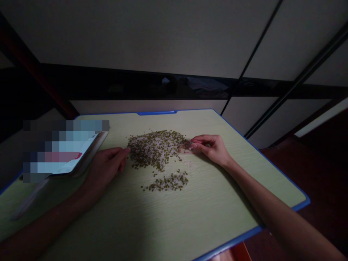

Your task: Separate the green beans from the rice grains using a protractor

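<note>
A heap of green beans mixed with white rice-like grains (154, 146) lies spread in the middle of the table. In front of it sits a smaller patch of the same mix (170, 182). At the heap's left edge is my left hand (108, 163), its fingers curled and the thumb and forefinger tips together; whatever they pinch is hidden. My right hand (210, 146) grips a small clear plastic piece (187, 148) at the heap's right edge, low over the tabletop. Some beans show through or beside that plastic; its exact kind is unclear.
The pale green table (217, 232) has a blue rim and a blue handle (157, 113) at its far edge. A lit tablet (73, 159), partly blurred out, rests at the left behind my left forearm. Cabinet doors (141, 40) stand close behind the table.
</note>
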Tool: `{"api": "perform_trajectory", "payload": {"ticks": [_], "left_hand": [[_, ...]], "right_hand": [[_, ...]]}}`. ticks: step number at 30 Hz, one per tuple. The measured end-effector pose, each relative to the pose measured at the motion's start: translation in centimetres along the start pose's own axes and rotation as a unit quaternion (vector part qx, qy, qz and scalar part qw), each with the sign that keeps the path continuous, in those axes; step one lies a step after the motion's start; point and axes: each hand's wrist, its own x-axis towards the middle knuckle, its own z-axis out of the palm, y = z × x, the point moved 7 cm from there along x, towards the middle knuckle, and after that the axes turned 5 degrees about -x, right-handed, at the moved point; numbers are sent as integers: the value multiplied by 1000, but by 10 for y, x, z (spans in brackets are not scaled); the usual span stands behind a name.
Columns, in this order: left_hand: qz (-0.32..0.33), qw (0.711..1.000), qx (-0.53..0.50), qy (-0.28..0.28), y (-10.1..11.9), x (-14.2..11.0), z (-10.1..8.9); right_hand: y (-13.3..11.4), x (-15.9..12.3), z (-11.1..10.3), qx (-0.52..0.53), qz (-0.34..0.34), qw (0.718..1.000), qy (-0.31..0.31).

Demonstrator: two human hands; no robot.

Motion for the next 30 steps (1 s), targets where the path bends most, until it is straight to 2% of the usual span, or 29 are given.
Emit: {"api": "perform_trajectory", "payload": {"ticks": [7, 14, 24, 30], "left_hand": [[8, 1000, -3, 0, 5, -1, 1], [4, 1000, 3, -6, 6, -1, 2], [3, 1000, 9, -1, 7, -2, 2], [9, 1000, 5, -3, 4, -1, 1]], "right_hand": [[2, 0, 1, 12, 0, 1000, 6], [-2, -1, -2, -30, -9, 999, 21], [-9, -1, 1, -42, -40, 998, 3], [-7, -2, -2, -32, -34, 999, -4]]}}
